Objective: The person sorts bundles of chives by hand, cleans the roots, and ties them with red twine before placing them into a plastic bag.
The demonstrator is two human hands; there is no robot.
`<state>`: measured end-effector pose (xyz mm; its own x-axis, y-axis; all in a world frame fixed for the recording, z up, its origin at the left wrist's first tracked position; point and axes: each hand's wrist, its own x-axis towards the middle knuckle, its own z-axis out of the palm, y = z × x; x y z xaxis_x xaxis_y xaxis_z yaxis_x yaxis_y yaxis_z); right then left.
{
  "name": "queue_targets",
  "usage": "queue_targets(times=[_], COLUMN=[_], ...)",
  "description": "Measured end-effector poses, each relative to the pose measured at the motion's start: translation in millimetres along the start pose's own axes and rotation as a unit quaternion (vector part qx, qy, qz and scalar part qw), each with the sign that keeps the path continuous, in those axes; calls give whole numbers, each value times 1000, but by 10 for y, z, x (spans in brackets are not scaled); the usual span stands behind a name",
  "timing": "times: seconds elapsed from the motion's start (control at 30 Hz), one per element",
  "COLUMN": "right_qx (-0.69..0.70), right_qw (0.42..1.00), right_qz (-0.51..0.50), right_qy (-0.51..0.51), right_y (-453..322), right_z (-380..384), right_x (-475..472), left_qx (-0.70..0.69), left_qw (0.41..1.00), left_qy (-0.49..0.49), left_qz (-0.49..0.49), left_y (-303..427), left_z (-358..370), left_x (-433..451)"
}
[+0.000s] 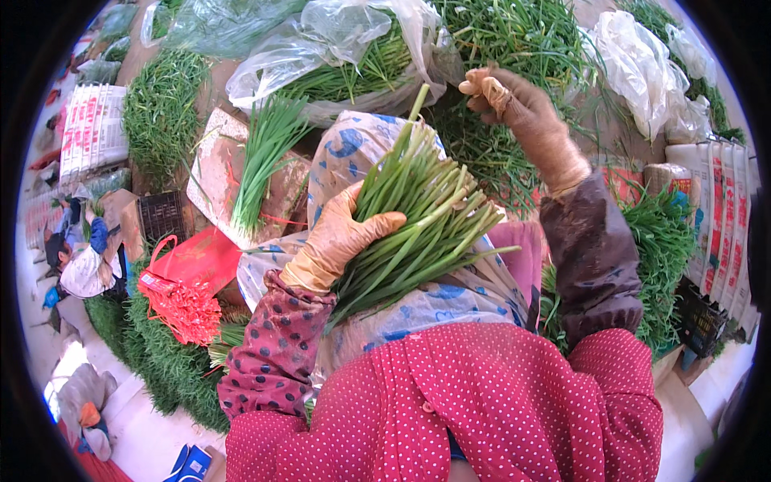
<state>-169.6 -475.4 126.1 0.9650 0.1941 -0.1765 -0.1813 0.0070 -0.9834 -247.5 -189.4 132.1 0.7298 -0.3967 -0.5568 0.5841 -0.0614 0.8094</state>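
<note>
My left hand [337, 241], in a tan rubber glove, grips a thick bunch of green chive-like stalks [415, 223] above my lap. Its thumb lies across the stalks, and their pale cut ends fan out up and to the right. A plastic sheet with blue prints [446, 304] covers my lap under the bunch. Raised at the upper right is my right hand [521, 114], also gloved and partly blurred. Its fingers are half curled and apart, with nothing visible in them. A smaller bunch of chives [265, 165] with white ends lies on a worn board [211, 175] to the left.
A clear plastic bag [271, 66] of stalks stands ahead, beside a loose green heap [512, 36]. Red ties [187, 307] lie at my left, above stacked greens [162, 361]. More greens [659, 259] and white foam boxes [723, 217] are at right. Another person [87, 265] sits far left.
</note>
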Motion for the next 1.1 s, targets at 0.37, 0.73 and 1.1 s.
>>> queue_targets(times=[0.37, 0.73, 1.1], right_qx=[-456, -30, -271], right_qw=[794, 992, 910], right_qz=[-369, -111, 57], right_qy=[-156, 50, -309], right_y=[-131, -234, -179], right_z=[262, -15, 610], right_x=[-489, -226, 129], left_qx=[-87, 6, 121], left_qw=[995, 999, 990], left_qy=[-31, -28, 26], left_qz=[36, 25, 72], left_y=[27, 30, 4], left_z=[91, 134, 111], left_x=[-85, -99, -93])
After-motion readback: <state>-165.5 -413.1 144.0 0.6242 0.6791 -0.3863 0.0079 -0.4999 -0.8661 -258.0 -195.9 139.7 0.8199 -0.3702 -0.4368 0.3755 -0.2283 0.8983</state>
